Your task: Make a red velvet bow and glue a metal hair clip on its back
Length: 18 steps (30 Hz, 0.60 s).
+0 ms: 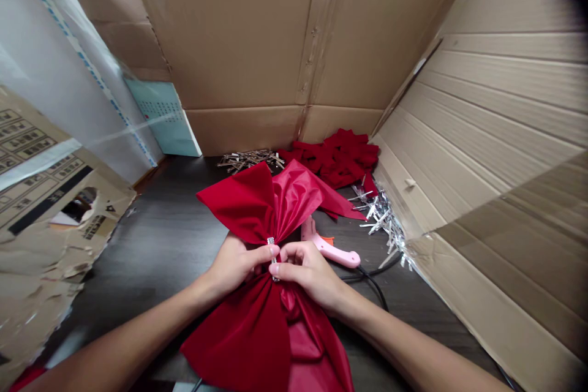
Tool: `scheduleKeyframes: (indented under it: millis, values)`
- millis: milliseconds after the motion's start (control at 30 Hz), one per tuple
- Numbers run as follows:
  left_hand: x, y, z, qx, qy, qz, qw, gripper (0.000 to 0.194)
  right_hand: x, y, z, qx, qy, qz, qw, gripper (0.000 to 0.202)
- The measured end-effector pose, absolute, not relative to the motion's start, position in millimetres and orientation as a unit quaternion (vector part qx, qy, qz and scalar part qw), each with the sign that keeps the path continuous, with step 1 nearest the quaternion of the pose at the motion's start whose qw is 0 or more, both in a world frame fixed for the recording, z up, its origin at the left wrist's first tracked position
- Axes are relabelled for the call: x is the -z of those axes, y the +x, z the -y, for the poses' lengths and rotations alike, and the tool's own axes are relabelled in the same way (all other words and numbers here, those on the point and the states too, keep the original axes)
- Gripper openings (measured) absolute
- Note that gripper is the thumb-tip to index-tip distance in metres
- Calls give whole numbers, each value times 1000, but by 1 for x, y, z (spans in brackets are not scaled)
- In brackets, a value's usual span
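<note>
A large red bow (248, 324) with gathered folds lies upright in view, its loops above and below the pinched middle. Across that middle sits a silver metal clip (271, 241). My left hand (234, 262) grips the bow's centre from the left, thumb on the clip. From the right, my right hand (305, 269) pinches the same spot, its thumb and fingertips on the clip's lower part. Some fingers of both hands are hidden behind the fabric. Just beyond my right hand lies a pink glue gun (337, 253) with an orange trigger.
Metal clips (250, 160) and a heap of red fabric pieces (340, 156) lie at the back. Silver strips (388, 220) are piled at the right. A black cable (379, 291) runs beside the glue gun. Cardboard walls (248, 30) enclose the dark table (151, 233); a light-blue booklet (168, 119) stands back left.
</note>
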<state>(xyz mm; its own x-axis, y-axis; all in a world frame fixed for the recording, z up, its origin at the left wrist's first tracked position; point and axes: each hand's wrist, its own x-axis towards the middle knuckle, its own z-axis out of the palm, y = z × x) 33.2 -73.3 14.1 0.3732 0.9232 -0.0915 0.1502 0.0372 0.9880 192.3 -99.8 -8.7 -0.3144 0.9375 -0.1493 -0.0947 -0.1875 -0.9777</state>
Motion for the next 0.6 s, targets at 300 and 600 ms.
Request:
scheduleKeyframes:
  millis: [300,600]
  values:
    - [-15,32,65,-342,565,-431,615,40,7,198,96,-643,-403,504,413,33]
    - [-11,27,67,-334,477,-359,729,37,-9,219,97,-369,-422,696,449,33]
